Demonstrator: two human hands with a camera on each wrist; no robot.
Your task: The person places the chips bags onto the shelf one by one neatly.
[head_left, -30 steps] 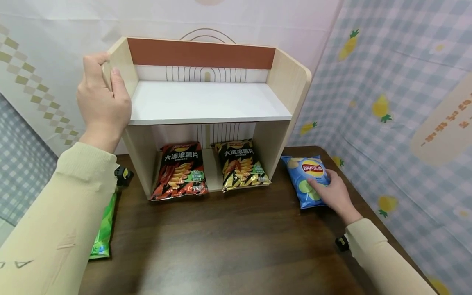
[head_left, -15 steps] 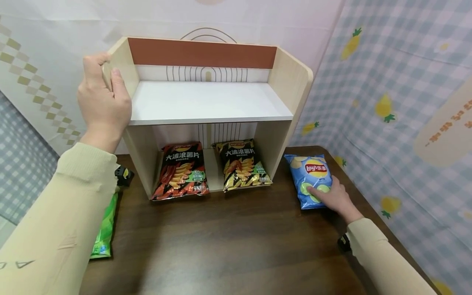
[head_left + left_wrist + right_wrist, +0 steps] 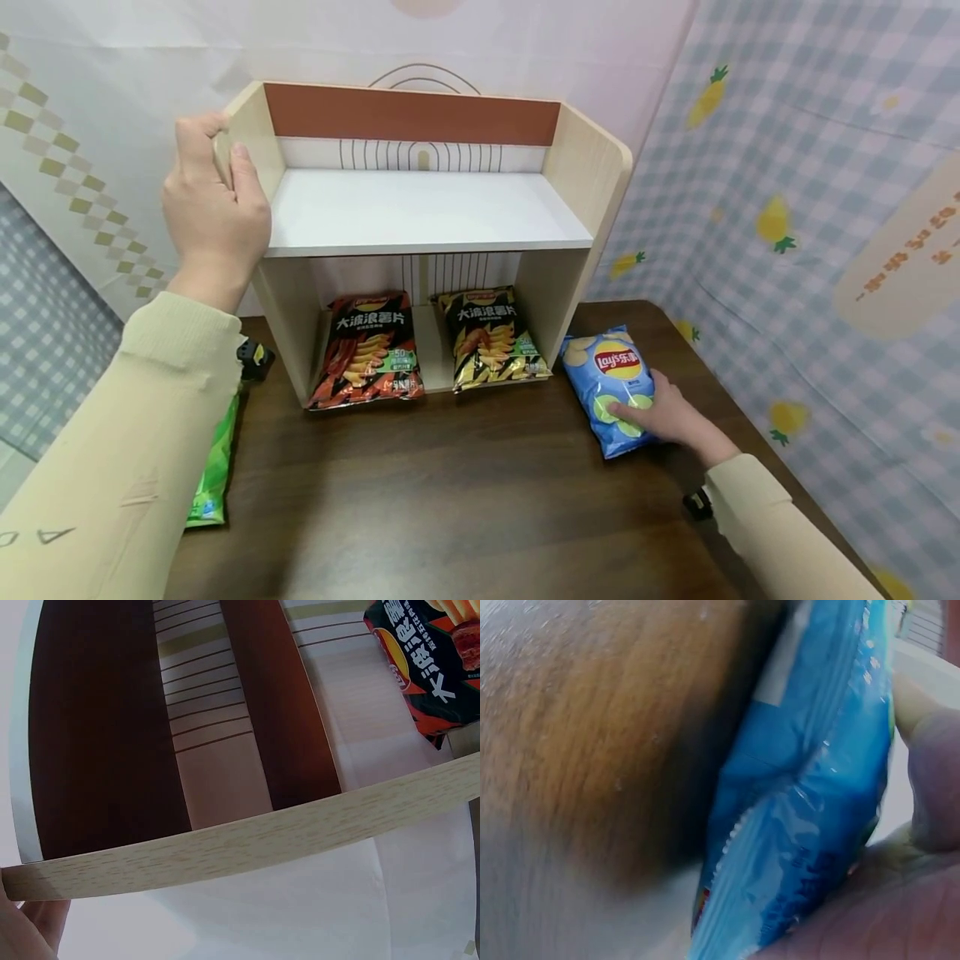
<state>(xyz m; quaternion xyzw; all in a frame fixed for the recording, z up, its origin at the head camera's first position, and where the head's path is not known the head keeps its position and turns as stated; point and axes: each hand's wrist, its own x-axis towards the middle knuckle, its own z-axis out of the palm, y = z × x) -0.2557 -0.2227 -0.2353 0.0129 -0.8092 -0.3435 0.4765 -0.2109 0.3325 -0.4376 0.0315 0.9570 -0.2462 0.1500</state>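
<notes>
My left hand grips the upper left side panel of a small wooden shelf, thumb inside and fingers outside. In the left wrist view, part of that hand shows at the panel's end. To the right of the shelf, my right hand holds a blue bag of Lay's potato chips by its right side, thumb across the front. Seen close in the right wrist view, the blue bag is tilted, with a dark shadow between it and the tabletop. Its far fingers are hidden behind the bag.
In the lower compartment lean a red bag of chips on the left and a black-and-yellow bag of chips on the right. A green bag lies left, partly behind my sleeve. A checked cloth wall borders the brown table.
My right hand has shifted the blue chip bag left and nearer to me, turning it slightly. My left hand stays on the shelf panel.
</notes>
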